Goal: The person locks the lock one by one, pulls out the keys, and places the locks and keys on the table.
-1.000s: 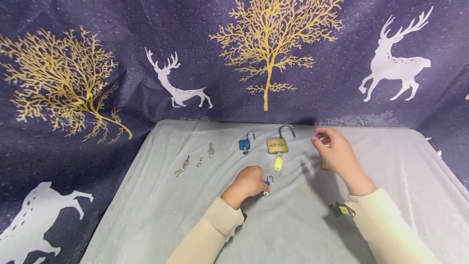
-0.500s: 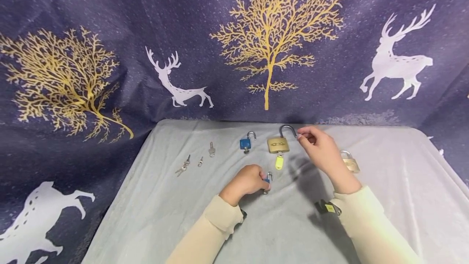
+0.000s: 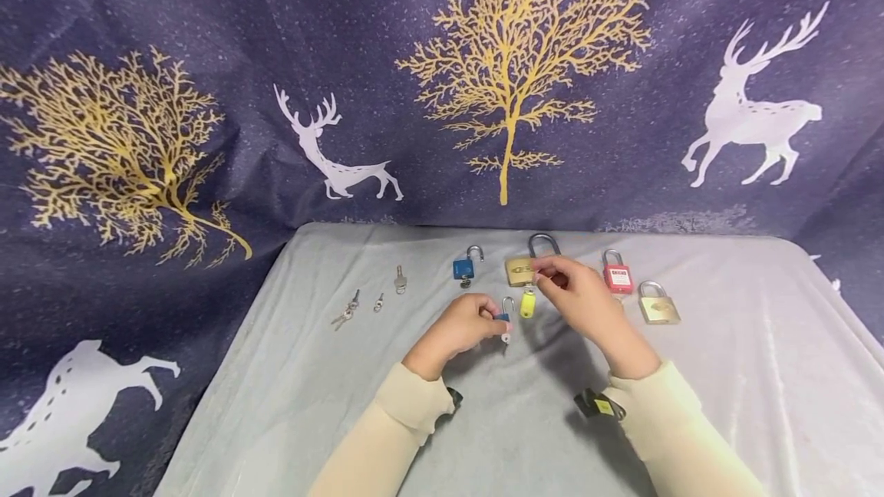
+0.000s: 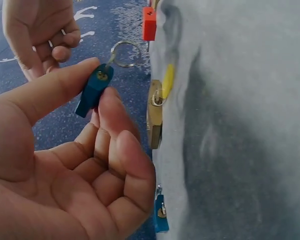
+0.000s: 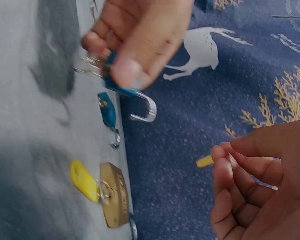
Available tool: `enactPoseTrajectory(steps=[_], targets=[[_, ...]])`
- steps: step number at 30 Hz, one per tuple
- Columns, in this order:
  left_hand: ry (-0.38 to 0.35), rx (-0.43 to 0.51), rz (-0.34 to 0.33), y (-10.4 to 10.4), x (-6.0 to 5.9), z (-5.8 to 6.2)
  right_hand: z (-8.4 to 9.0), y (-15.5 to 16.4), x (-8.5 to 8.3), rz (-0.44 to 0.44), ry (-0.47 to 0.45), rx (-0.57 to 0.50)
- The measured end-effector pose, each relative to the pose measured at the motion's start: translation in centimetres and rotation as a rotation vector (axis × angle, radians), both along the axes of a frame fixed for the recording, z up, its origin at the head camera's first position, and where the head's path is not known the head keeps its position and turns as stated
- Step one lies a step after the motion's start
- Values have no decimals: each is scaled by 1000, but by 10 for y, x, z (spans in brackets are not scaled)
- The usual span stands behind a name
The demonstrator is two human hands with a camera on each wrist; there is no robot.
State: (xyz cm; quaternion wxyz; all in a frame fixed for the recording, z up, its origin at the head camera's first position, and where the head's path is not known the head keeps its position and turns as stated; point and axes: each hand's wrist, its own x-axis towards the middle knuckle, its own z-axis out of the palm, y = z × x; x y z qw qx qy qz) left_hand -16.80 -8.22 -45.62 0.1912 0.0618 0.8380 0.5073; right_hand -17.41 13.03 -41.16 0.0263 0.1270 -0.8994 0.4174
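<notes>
My left hand (image 3: 464,330) pinches a small blue padlock (image 3: 504,318) between thumb and fingers, a little above the cloth. Its silver shackle (image 5: 149,111) stands unlatched, and a ring (image 4: 126,54) hangs from the keyhole end. My right hand (image 3: 580,299) hovers just to the right, fingers curled loosely with nothing visible in them. In the head view it partly covers a large brass padlock (image 3: 518,272) whose shackle is raised. A yellow tag (image 3: 528,304) hangs from that lock's key. Another blue padlock (image 3: 463,269), also unlatched with a key in it, lies farther left.
To the right lie a red padlock (image 3: 618,278) and a brass padlock (image 3: 659,311), both with shackles down. Loose keys lie at left: a larger key (image 3: 400,281), a small key (image 3: 378,303) and a bunch (image 3: 347,314). A patterned dark curtain (image 3: 428,175) hangs behind the grey cloth (image 3: 290,405).
My right hand has moved left from the red padlock, uncovering it and the right brass padlock, to beside my left hand. My left hand has raised the small blue padlock slightly.
</notes>
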Motion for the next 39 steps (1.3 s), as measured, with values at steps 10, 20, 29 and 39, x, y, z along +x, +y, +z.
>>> enactPoseTrajectory(steps=[10, 20, 29, 39], targets=[[31, 157, 53, -6, -4, 7, -2, -15, 7, 78, -42, 7], [7, 303, 101, -3, -4, 13, -8, -22, 11, 108, -28, 17], [49, 335, 111, -4, -4, 15, -8, -24, 11, 91, 55, 1], [20, 387, 53, -3, -3, 17, -12, -26, 9, 25, 74, -128]])
